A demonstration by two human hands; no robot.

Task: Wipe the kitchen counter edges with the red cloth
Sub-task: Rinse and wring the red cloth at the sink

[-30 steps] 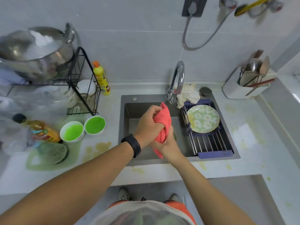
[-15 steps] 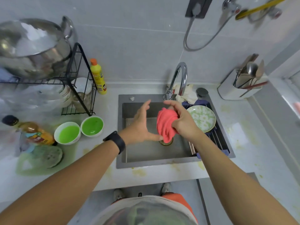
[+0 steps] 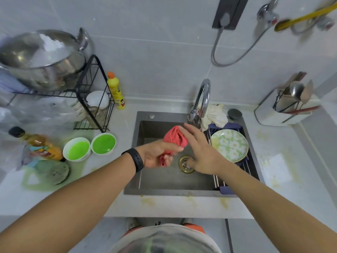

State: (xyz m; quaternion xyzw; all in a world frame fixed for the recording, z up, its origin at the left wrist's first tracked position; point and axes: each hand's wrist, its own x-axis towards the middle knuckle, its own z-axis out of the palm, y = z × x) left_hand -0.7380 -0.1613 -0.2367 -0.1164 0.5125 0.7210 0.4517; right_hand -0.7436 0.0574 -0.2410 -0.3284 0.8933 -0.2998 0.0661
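Over the sink point(image 3: 156, 193), the red cloth point(image 3: 174, 138) is gripped, bunched and crumpled, by the left hand point(image 3: 158, 155), while the right hand point(image 3: 201, 152) is held open, fingers extended beside it.

Left hand point(image 3: 158, 155) clenched (fist); right hand point(image 3: 200, 152) fingers straight

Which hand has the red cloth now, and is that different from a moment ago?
The red cloth has changed hands. A second ago both hands wrung it over the sink; half a second ago the right hand pinched it alone. Now the left hand grips the bunched cloth, and the right hand has let go, its fingers straight beside it. The cloth has stayed above the basin, and the counter's stains, green bowls and plate are unchanged.
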